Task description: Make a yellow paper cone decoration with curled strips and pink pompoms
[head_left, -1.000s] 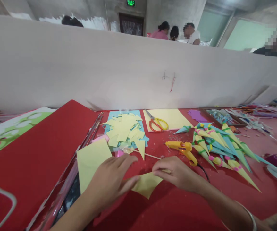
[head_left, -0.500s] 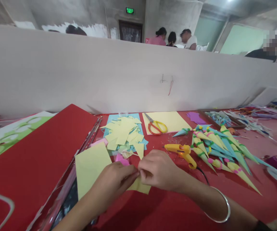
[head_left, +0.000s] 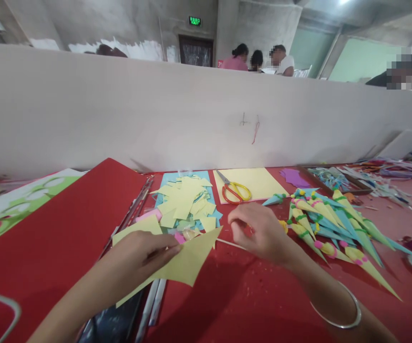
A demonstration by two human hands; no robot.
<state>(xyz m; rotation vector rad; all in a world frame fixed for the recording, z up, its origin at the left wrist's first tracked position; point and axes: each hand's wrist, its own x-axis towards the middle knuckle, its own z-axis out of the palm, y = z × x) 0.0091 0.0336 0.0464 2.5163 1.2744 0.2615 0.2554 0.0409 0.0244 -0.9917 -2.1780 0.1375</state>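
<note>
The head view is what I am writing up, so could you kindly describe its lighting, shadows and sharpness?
Head view: ceiling lamp bright at the upper right; head view: soft shadow on the red table, near the right hand; head view: blocky pixels hide the face of the person at far right; head view: tangled scraps too indistinct to tell apart.

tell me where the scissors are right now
In the head view, the scissors lie just right of centre on a yellow sheet, beyond the right hand.

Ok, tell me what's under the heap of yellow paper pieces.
Blue paper shows past the edges of the yellow heap; whatever lies beneath its middle is covered and can't be seen.
</note>
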